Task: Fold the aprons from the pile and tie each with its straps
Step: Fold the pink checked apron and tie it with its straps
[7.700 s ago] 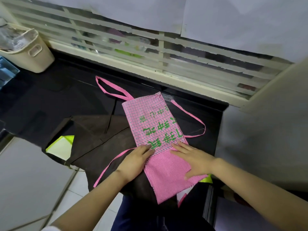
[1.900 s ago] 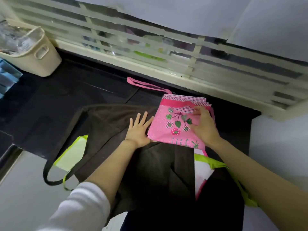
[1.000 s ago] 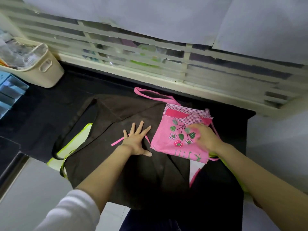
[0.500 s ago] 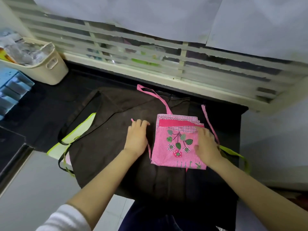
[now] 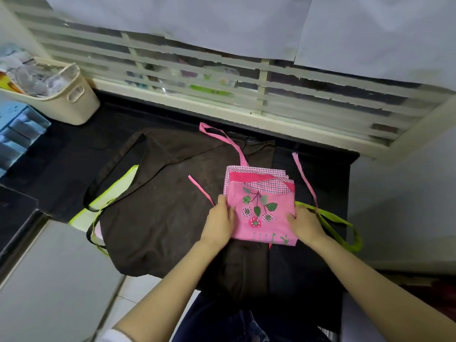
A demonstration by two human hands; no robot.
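Observation:
The pink apron [image 5: 260, 208] lies folded into a small rectangle with a flower patch on top, resting on a spread brown apron [image 5: 158, 213]. My left hand [image 5: 219, 224] holds its left edge, thumb on the cloth. My right hand [image 5: 306, 225] holds the right edge, fingers tucked under the fold. The pink neck loop [image 5: 222, 137] trails toward the window. One thin pink strap [image 5: 201, 190] lies loose to the left and another pink strap [image 5: 305, 180] to the right. A lime green apron [image 5: 112, 193] shows from beneath the brown one.
A lime green strap [image 5: 335, 219] loops off the black counter [image 5: 49, 159] at the right. A cream basket [image 5: 66, 97] with plastic packets stands at the back left, a blue box [image 5: 17, 129] beside it. The louvred window [image 5: 246, 85] runs along the back.
The apron went from a long strip to a small folded rectangle. Over the last second my left hand moved off the brown apron to the pink one's left edge; my right hand slid to its right edge.

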